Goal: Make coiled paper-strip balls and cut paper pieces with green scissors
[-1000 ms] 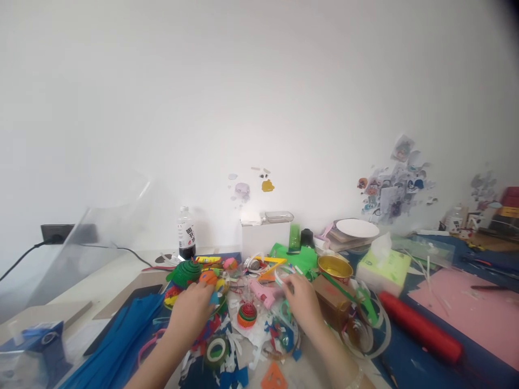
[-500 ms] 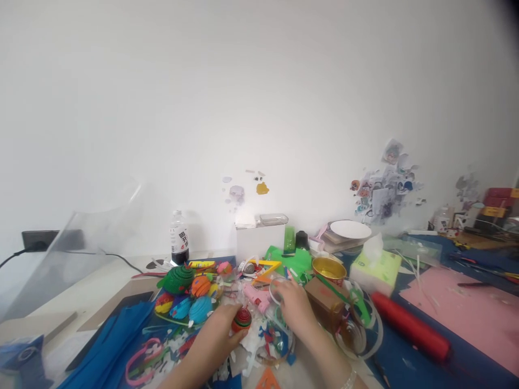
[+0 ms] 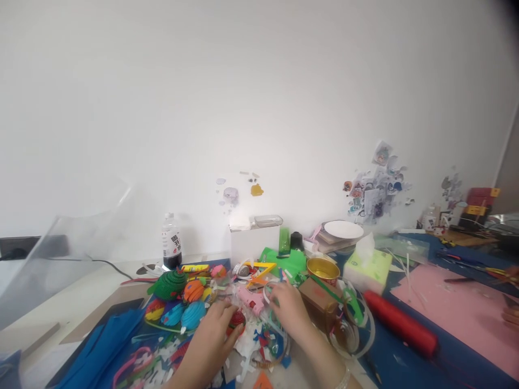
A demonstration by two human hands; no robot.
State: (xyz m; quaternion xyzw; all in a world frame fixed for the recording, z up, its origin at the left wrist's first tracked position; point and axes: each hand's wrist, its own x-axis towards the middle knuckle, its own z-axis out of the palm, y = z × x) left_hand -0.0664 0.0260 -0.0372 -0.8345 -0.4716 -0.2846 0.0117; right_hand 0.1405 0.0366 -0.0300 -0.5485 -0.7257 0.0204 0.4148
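Observation:
My left hand [image 3: 213, 332] is closed around a small red ball [image 3: 237, 319] with a ribbed surface; its fingers and thumb hide much of it. Palm down, my right hand [image 3: 290, 308] has its fingers bent and slightly apart beside a thin, pale loop [image 3: 266, 292]; its thumb is largely hidden. Just left of those fingers lies a pink glue gun [image 3: 252, 300]. Ribbed, coloured pieces are heaped beyond my left hand: a green dome [image 3: 169, 285], an orange one [image 3: 193, 290] and a light-blue one [image 3: 193, 315]. Paper scraps [image 3: 245, 346] lie beneath both hands.
A dark-drink bottle [image 3: 172, 243] and a white box [image 3: 255, 243] stand by the wall. To the right are a brown box [image 3: 314, 302], a golden tin [image 3: 323, 270], a tissue pack [image 3: 371, 270] and a red roll [image 3: 401, 324]. Another person's hand [image 3: 511, 313] shows at the right edge.
The view has swung slightly right. My left fingers have shifted over the ball and cover more of it. My right hand keeps its place beside the loop.

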